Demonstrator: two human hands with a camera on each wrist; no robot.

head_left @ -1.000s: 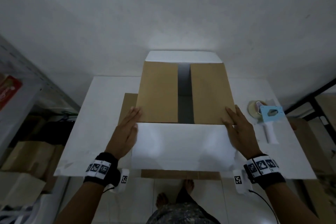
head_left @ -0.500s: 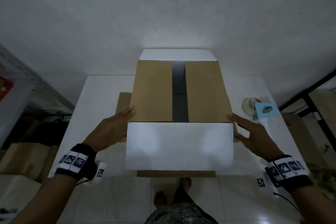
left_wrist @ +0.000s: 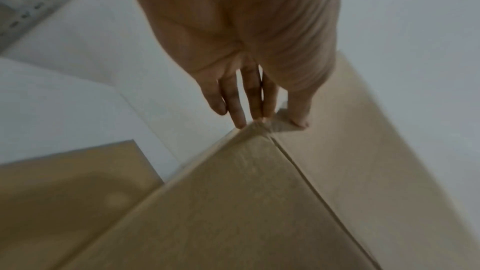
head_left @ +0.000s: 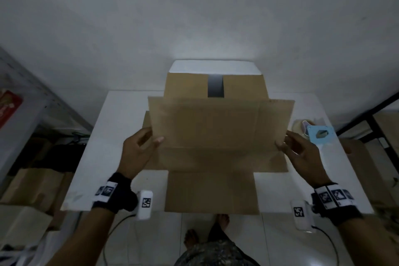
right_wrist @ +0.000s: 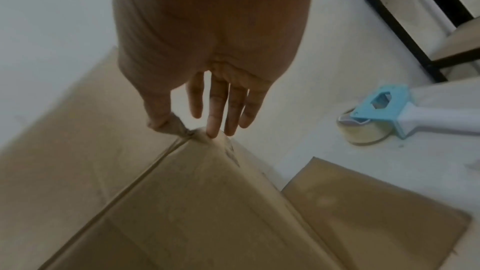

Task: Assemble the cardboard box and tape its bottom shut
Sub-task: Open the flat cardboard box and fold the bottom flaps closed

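Landmark: cardboard box (head_left: 216,86), standing on table (head_left: 112,136) at its far middle, against wall (head_left: 194,17). Flat cardboard sheet (head_left: 218,123) raised just before box, overlapping box's near part. Left hand (head_left: 138,149) at sheet's left edge, left of box; right hand (head_left: 300,153) at sheet's right edge, right of box. More flat cardboard (head_left: 211,192) on table below sheet, nearer than box, reaching table's near edge. Tape dispenser (head_left: 317,134) on table right of box, just beyond right hand. Shelving (head_left: 19,114) well left of box, off table.

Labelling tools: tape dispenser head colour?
Light blue, with a white handle; the tape dispenser shows best in the right wrist view.
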